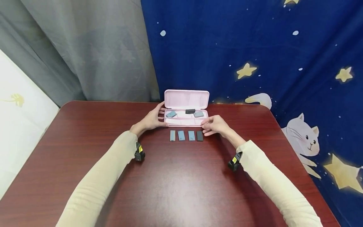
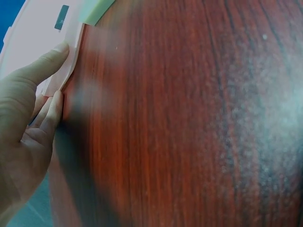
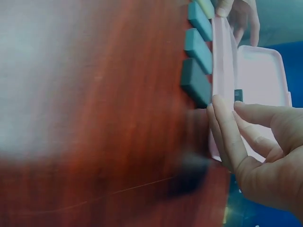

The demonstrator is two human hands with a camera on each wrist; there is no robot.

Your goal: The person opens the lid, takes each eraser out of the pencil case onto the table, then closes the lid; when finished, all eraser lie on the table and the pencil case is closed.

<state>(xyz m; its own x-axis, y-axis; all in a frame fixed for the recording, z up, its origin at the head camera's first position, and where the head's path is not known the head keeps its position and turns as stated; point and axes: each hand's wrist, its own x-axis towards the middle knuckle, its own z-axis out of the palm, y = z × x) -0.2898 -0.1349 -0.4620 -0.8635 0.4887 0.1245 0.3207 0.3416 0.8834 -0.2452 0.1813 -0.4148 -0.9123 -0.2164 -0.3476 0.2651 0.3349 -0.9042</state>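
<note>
A shallow pale-pink plastic case (image 1: 186,126) sits near the far edge of the dark red-brown wood-grain table (image 1: 170,176), its pale-pink rounded lid (image 1: 186,98) raised and leaning back on the hinge side. The left hand (image 1: 154,118) grips the case's left end, thumb at the near corner and fingers spread loosely along the side. The right hand (image 1: 215,125) holds the near right corner, its fingers against the front wall and its thumb bent in above the rim; neither hand has hold of a block. Three pieces lie in the far part of the case: a blue-grey oblong block (image 1: 171,114) at left, a black oblong block (image 1: 190,111) near the hinge, and a grey oblong block (image 1: 198,114) at right. Just in front stand four more in a row: a grey block with a yellowish stripe (image 1: 172,136), two flat blue blocks (image 1: 181,135) (image 1: 191,136) and a dark grey block (image 1: 199,136). The row looks neatly set out, so the work seems partway: four outside, three inside, lid not yet closed.
</note>
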